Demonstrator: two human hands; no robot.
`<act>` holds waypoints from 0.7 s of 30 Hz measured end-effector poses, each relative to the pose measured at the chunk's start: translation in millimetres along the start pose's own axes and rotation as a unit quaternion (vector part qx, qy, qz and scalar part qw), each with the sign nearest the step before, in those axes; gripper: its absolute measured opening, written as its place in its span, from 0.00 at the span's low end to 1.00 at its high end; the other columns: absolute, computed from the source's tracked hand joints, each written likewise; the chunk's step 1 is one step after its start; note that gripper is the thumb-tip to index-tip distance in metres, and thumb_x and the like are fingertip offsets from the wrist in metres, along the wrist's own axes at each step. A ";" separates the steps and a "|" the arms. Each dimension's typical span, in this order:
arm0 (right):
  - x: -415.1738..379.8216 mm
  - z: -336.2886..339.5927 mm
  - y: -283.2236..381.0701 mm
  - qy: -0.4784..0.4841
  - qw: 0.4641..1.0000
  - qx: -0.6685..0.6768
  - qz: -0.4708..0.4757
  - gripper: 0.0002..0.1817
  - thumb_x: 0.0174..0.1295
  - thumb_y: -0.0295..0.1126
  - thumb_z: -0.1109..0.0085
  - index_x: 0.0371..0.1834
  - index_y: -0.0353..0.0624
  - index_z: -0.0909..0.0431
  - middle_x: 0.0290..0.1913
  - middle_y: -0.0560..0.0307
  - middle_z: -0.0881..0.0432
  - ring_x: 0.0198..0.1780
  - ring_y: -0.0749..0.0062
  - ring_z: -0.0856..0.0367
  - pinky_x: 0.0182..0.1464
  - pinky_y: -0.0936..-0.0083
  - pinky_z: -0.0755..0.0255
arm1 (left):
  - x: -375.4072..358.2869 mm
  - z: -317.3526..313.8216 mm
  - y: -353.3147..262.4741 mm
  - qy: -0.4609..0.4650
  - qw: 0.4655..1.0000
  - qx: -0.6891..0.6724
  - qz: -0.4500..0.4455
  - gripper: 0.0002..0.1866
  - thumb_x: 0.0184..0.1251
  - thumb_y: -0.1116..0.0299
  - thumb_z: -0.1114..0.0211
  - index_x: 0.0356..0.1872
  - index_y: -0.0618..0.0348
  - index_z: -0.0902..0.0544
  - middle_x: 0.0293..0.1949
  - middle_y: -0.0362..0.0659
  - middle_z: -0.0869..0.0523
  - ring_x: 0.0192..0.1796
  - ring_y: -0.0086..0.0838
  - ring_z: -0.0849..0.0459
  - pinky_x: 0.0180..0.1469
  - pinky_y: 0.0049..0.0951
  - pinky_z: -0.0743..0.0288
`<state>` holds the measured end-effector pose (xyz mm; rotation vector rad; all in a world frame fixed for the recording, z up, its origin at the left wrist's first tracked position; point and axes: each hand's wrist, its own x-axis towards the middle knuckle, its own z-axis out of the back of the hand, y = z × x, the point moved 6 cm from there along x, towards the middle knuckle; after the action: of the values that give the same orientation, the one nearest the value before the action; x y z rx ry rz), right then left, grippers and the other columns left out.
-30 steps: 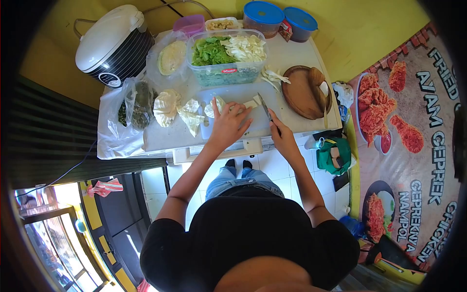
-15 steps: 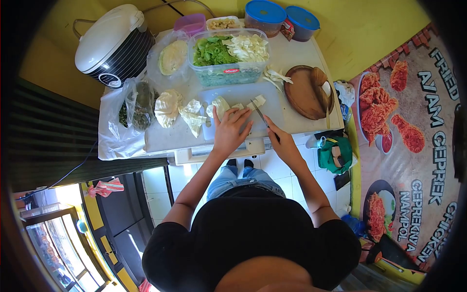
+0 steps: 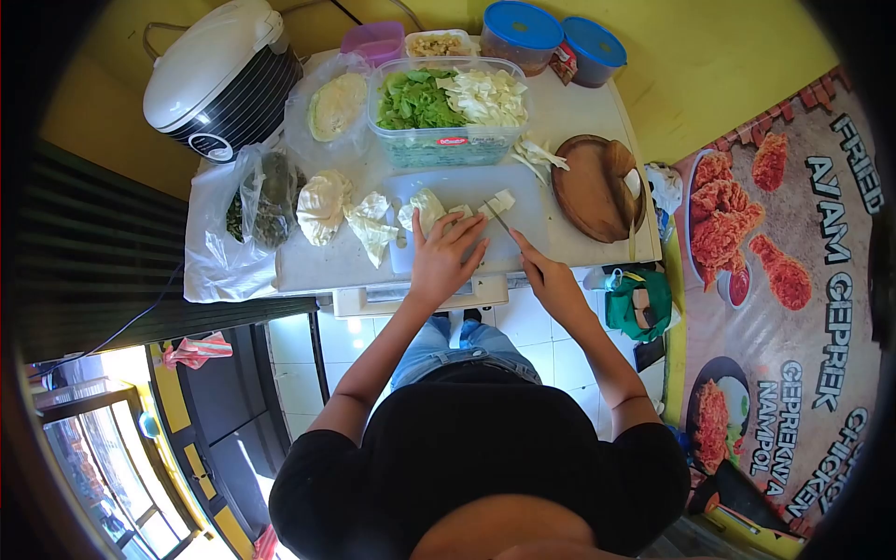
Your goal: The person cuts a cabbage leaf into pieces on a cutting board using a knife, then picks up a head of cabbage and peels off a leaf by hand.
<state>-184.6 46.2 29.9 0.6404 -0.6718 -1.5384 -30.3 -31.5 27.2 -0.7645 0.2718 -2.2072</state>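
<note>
My right hand (image 3: pixel 549 277) is closed around the handle of a knife (image 3: pixel 498 217), whose blade rests among pale cut cabbage pieces (image 3: pixel 502 200) on a white cutting board (image 3: pixel 523 229). Just left of the blade, my left hand (image 3: pixel 448 257) holds down cabbage on the board with its fingers laid over it; part of that cabbage is hidden. A chunk of cabbage (image 3: pixel 425 207) sits by my left fingertips. Loose cabbage leaves (image 3: pixel 371 224) and a crumpled cabbage piece (image 3: pixel 323 207) lie left of the board.
Behind the board stands a clear plastic tub (image 3: pixel 448 149) of green lettuce and chopped cabbage. A round wooden mortar (image 3: pixel 590 191) with a pestle is at the right. Plastic bags (image 3: pixel 210 257) and a rice cooker (image 3: pixel 219 89) occupy the left; blue-lidded containers (image 3: pixel 523 26) stand at the back.
The camera view has shifted slightly. The knife blade sits a little further left relative to the cut pieces, close to my left fingertips. Both hands keep their holds.
</note>
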 end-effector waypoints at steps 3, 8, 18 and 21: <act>9.5 -2.0 1.8 -0.002 1.000 -0.030 0.000 0.28 0.69 0.30 0.51 0.72 0.61 0.38 0.31 0.36 0.20 0.33 0.41 0.19 0.38 0.55 0.26 | 1.2 1.1 -1.0 0.000 1.000 0.003 0.002 0.17 0.64 0.59 0.36 0.54 0.46 0.16 0.52 0.28 0.16 0.59 0.29 0.24 0.73 0.58 0.64; 21.8 -4.2 3.2 0.024 0.999 -0.032 -0.031 0.28 0.68 0.29 0.50 0.72 0.61 0.38 0.27 0.36 0.20 0.30 0.39 0.20 0.35 0.53 0.27 | 2.6 1.4 -3.2 0.000 1.000 0.007 0.007 0.17 0.64 0.59 0.35 0.53 0.46 0.16 0.52 0.28 0.16 0.59 0.28 0.24 0.73 0.58 0.65; -19.5 1.9 -13.1 0.021 0.988 0.100 -0.112 0.25 0.70 0.30 0.50 0.70 0.59 0.34 0.30 0.39 0.20 0.30 0.65 0.19 0.40 0.73 0.28 | 1.6 2.5 -2.4 -0.023 1.000 0.010 0.005 0.17 0.62 0.60 0.34 0.52 0.46 0.16 0.52 0.29 0.18 0.60 0.28 0.26 0.73 0.60 0.64; -10.3 2.5 -8.5 0.012 0.992 0.112 -0.064 0.24 0.71 0.31 0.50 0.70 0.58 0.34 0.30 0.42 0.20 0.30 0.68 0.21 0.40 0.75 0.28 | -1.7 12.8 0.6 -0.091 0.995 0.002 0.038 0.15 0.60 0.60 0.32 0.49 0.44 0.15 0.49 0.30 0.19 0.58 0.28 0.25 0.73 0.59 0.63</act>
<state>-191.4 57.0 25.3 0.8846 -0.8041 -1.5831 -21.3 -30.1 36.5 -0.9312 0.2029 -2.0518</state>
